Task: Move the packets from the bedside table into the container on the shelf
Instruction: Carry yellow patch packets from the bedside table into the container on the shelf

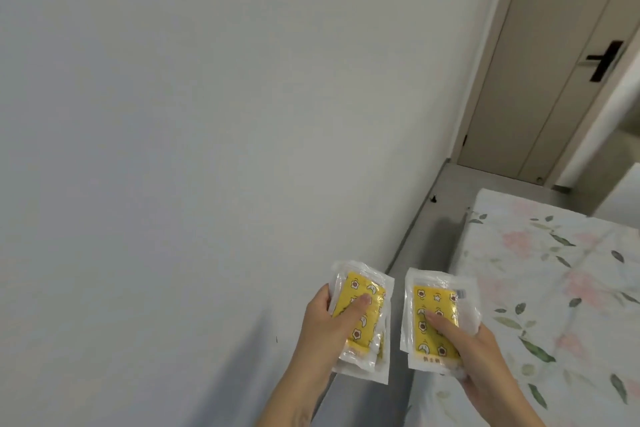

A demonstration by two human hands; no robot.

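Two small stacks of packets are held up in front of the person, low in view at about 6 o'clock, well clear of any surface. Each packet is a clear, crinkled plastic sleeve with sealed white edges around a yellow card printed with flowers, stars and crescent shapes.

The left hand [327, 324] grips the left stack of packets [363, 317], thumb pressed flat on the top face and fingers curled behind; at least two sleeves overlap, the exact count unclear. The right hand [476, 354] grips the right stack of packets [438, 319] the same way, thumb on top, fingertips showing past the stack's 3 o'clock edge. A strip of printed characters along its lower edge is too small to read. The two stacks sit side by side, near but apart.

From 9 to 12 o'clock runs a plain pale wall [173, 114]. At 1 o'clock stands a closed door [540, 80] with a dark lever handle [604, 61]. At 4 o'clock lies a bed with a floral sheet [571, 288], cut off by the frame edge. A narrow strip of grey floor [436, 236] lies between wall and bed. Both forearms are cut off at the bottom edge.
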